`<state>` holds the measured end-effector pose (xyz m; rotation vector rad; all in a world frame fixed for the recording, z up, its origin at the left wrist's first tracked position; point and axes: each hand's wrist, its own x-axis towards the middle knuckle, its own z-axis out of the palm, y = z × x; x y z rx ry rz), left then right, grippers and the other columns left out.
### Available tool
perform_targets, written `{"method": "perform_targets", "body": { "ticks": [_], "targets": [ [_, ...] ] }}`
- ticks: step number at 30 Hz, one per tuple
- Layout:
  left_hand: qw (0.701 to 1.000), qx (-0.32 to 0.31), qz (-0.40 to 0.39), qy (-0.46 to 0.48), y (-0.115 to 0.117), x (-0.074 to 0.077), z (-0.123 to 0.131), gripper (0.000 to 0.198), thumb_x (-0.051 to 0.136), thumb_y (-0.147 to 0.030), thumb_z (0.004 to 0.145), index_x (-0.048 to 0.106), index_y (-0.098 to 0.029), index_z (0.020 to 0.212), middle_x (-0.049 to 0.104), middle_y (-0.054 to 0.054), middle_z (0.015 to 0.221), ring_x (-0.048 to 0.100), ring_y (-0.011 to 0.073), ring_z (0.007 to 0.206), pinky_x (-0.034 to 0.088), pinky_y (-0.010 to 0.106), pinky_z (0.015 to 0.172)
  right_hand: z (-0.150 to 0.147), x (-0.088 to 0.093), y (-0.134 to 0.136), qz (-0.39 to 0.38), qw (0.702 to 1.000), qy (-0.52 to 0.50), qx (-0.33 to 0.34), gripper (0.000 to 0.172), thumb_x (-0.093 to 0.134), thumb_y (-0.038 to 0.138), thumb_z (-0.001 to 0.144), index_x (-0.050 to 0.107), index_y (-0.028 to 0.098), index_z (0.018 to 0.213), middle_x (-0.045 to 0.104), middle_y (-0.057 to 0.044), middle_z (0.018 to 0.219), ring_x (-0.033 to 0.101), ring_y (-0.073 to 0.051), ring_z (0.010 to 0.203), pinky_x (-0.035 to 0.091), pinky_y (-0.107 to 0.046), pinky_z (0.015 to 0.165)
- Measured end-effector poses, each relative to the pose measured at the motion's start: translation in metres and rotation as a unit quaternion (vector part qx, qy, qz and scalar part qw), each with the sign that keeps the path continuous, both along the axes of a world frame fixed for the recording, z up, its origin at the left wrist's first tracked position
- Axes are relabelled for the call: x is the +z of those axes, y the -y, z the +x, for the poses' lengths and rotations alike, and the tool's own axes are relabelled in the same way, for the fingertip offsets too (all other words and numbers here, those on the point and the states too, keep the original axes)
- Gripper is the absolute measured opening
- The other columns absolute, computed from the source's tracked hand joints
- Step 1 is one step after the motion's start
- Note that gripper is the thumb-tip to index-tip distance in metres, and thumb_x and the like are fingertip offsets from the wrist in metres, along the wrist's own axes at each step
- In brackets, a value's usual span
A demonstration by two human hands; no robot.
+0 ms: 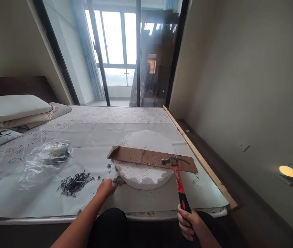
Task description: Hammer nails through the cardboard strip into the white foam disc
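- Right hand (pixel 189 220) is wrapped tight around the bottom end of a hammer (pixel 178 177) with a red and black handle, fingers fully closed on the grip, down at the near edge of the scene.
- The hammer angles up and away from that hand, and its metal head sits right on the brown board (pixel 146 157), toward the board's right end.
- That board is a long thin strip full of tiny holes, lying flat across the top of a round white foam disc (pixel 142 172), overhanging it on both sides.
- Left hand (pixel 106 187) is stretched out flat-ish on the paper sheet (pixel 89 134), fingers curled loosely together, tips touching a little clump of dark bits (pixel 118 181) just beside the near left edge of the foam. Can't really tell if it's pinching anything.
- The two hands are well apart, left one farther out than the right.
- Pile of dark nails (pixel 75 182) sits just left of the left hand, not touching it.
- Farther left there's a crumpled clear plastic bag (pixel 48 156), and pillows (pixel 12 110) at the far left.
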<state>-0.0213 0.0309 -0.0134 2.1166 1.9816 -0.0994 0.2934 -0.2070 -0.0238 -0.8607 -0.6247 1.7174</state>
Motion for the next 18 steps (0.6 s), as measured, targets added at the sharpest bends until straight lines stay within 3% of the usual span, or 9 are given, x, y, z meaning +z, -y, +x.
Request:
{"method": "perform_targets", "body": {
  "ticks": [2, 4, 7, 10, 12, 15, 18],
  "targets": [
    [0.999, -0.008, 0.0, 0.045, -0.001, 0.014, 0.001, 0.007, 0.053, -0.02, 0.065, 0.057, -0.015, 0.062, 0.066, 0.009, 0.07, 0.063, 0.0241, 0.073, 0.04, 0.027, 0.057, 0.001, 0.001, -0.002, 0.006, 1.0, -0.002, -0.004, 0.048, 0.063, 0.057, 0.069, 0.028, 0.024, 0.063, 0.034, 0.014, 0.042, 0.02, -0.002, 0.025, 0.028, -0.016, 0.022],
    [0.988, -0.011, -0.048, 0.145, 0.001, 0.031, 0.007, 0.01, 0.054, -0.025, 0.065, 0.056, -0.016, 0.062, 0.059, 0.003, 0.053, 0.06, 0.0194, 0.058, 0.04, 0.025, 0.051, 0.002, 0.002, -0.002, 0.015, 1.0, 0.0, -0.019, 0.047, 0.062, 0.055, 0.07, 0.029, 0.024, 0.062, 0.034, 0.014, 0.042, 0.02, -0.002, 0.025, 0.028, -0.015, 0.023],
    [0.924, -0.002, -0.131, 0.358, 0.006, 0.056, 0.031, 0.027, 0.061, -0.038, 0.063, 0.06, -0.015, 0.077, 0.053, -0.003, 0.046, 0.055, 0.0146, 0.047, 0.042, 0.025, 0.048, 0.004, 0.003, -0.004, 0.021, 1.0, -0.002, -0.015, 0.046, 0.061, 0.053, 0.072, 0.029, 0.023, 0.061, 0.034, 0.014, 0.041, 0.022, -0.002, 0.026, 0.027, -0.014, 0.024],
    [0.858, -0.017, -0.123, 0.498, 0.013, 0.074, 0.076, 0.04, 0.067, -0.046, 0.058, 0.062, -0.012, 0.079, 0.062, 0.004, 0.058, 0.06, 0.0161, 0.057, 0.049, 0.029, 0.057, 0.005, 0.005, -0.007, 0.014, 1.0, -0.015, -0.003, 0.046, 0.062, 0.054, 0.071, 0.029, 0.023, 0.062, 0.034, 0.014, 0.042, 0.024, -0.002, 0.026, 0.026, -0.014, 0.026],
    [0.846, -0.06, -0.094, 0.522, 0.016, 0.08, 0.112, 0.036, 0.064, -0.048, 0.062, 0.064, -0.013, 0.074, 0.066, 0.008, 0.067, 0.062, 0.0176, 0.065, 0.051, 0.03, 0.062, 0.005, 0.009, -0.009, 0.013, 1.0, -0.023, 0.0, 0.047, 0.062, 0.056, 0.07, 0.03, 0.023, 0.063, 0.035, 0.014, 0.042, 0.025, -0.002, 0.026, 0.024, -0.014, 0.027],
    [0.874, -0.109, 0.013, 0.474, 0.016, 0.077, 0.163, 0.032, 0.056, -0.046, 0.071, 0.067, -0.015, 0.071, 0.068, 0.008, 0.072, 0.062, 0.0177, 0.066, 0.048, 0.028, 0.058, 0.004, 0.019, -0.01, 0.01, 1.0, -0.023, -0.011, 0.046, 0.061, 0.055, 0.072, 0.03, 0.022, 0.064, 0.035, 0.014, 0.043, 0.025, -0.001, 0.026, 0.02, -0.013, 0.029],
    [0.89, -0.167, 0.104, 0.412, 0.01, 0.065, 0.198, 0.026, 0.054, -0.038, 0.075, 0.069, -0.017, 0.07, 0.07, 0.007, 0.075, 0.063, 0.0181, 0.071, 0.048, 0.028, 0.064, 0.005, 0.027, -0.009, 0.012, 0.999, -0.015, -0.028, 0.044, 0.061, 0.054, 0.072, 0.031, 0.022, 0.066, 0.035, 0.014, 0.044, 0.024, -0.001, 0.027, 0.02, -0.014, 0.032]
  ]
}}
